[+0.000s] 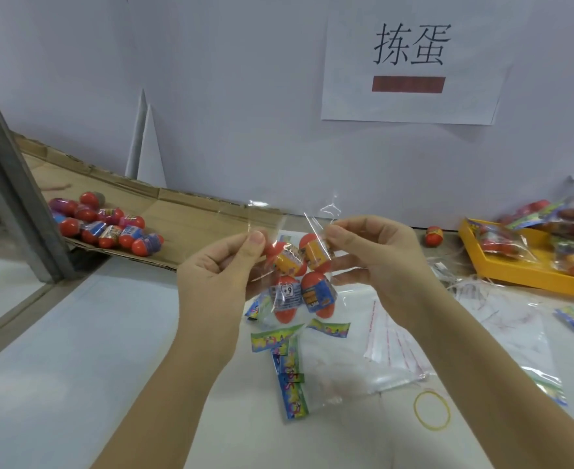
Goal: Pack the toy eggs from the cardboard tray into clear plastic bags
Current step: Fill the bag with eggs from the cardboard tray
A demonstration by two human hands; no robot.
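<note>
thumb and forefinger of the left hand (218, 265) pinch the left top edge of a clear plastic bag (292, 228); the right hand (373, 262) pinches the right edge in the same way. the bag hangs between them above the white table (92, 350), with four red toy eggs with yellow or blue wrappers (299, 282) inside. more loose red toy eggs (109, 225) lie on the brown cardboard tray (191, 225) at far left. a flat pile of empty clear bags (394, 346) lies under the right wrist.

Cardboard tray (194, 218), left of clear bag (319, 218): left part hidden behind grey post (15, 184). Yellow tray (522, 282), right of bag: cut by frame edge. Egg label print (287, 291) inside bag: too small to be read.
</note>
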